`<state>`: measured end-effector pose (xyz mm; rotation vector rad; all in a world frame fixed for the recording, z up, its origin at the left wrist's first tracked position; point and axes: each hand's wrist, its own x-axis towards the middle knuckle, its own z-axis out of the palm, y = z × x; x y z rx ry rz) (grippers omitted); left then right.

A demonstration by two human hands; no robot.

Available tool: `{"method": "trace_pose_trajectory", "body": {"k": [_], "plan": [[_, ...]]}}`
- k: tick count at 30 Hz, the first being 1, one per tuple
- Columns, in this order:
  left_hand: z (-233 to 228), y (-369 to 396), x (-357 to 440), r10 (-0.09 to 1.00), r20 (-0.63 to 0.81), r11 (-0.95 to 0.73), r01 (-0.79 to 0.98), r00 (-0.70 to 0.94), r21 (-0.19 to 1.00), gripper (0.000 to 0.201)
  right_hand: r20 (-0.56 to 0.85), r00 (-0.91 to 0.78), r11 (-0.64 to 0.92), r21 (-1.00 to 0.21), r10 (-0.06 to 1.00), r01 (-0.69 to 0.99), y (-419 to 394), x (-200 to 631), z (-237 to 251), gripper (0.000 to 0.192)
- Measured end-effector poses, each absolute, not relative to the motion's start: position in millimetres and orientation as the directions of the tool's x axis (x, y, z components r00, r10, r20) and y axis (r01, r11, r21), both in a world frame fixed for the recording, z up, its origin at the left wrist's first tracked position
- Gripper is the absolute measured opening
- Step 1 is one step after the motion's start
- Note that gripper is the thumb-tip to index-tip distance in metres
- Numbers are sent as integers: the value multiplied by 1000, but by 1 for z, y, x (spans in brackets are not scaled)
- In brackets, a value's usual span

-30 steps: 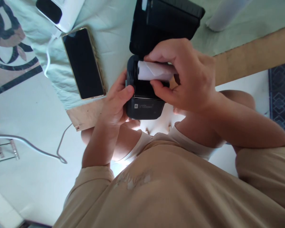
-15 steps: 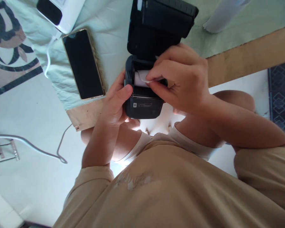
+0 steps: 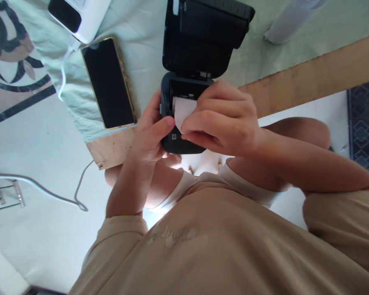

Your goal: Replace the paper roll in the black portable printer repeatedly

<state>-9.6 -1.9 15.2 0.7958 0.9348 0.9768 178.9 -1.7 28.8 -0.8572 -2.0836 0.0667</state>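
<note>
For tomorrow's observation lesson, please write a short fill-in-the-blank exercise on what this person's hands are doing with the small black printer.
1. The lid of the black printer stands ____.
2. The right hand pinches a strip of white ____ over the printer.
3. The left hand grips the printer's ____ side.
4. The phone lies with its dark screen facing ____.

Missing words: open; paper; left; up

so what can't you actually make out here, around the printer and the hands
Head view, the only one:
- Paper roll: mostly hidden under the right hand; only its white leading end shows.
- Printer: its front label is too small to read, and the hands cover part of the body.
- Open lid: top cut off by the frame edge.
- Left hand: fingers behind the printer are hidden.
- White device above the phone: cut off by the top edge.
</note>
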Motion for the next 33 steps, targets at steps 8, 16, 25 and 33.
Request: {"method": "trace_pose_trajectory", "body": {"k": [8,16,25,33], "plan": [[7,-1,-14,947,-185,260,-287,264,922,59,649,-497,815,-401,575,419,4,194,37,15],[15,-1,-14,943,-206,277,-271,263,922,84,526,-548,755,-377,651,536,8,202,39,31],[16,0,-16,945,-167,252,-300,281,920,75,273,-548,585,-601,791,545,11,202,50,36],[-6,8,-20,933,2,133,-351,359,927,72,569,-460,730,-491,682,476,9,203,41,24]]}}
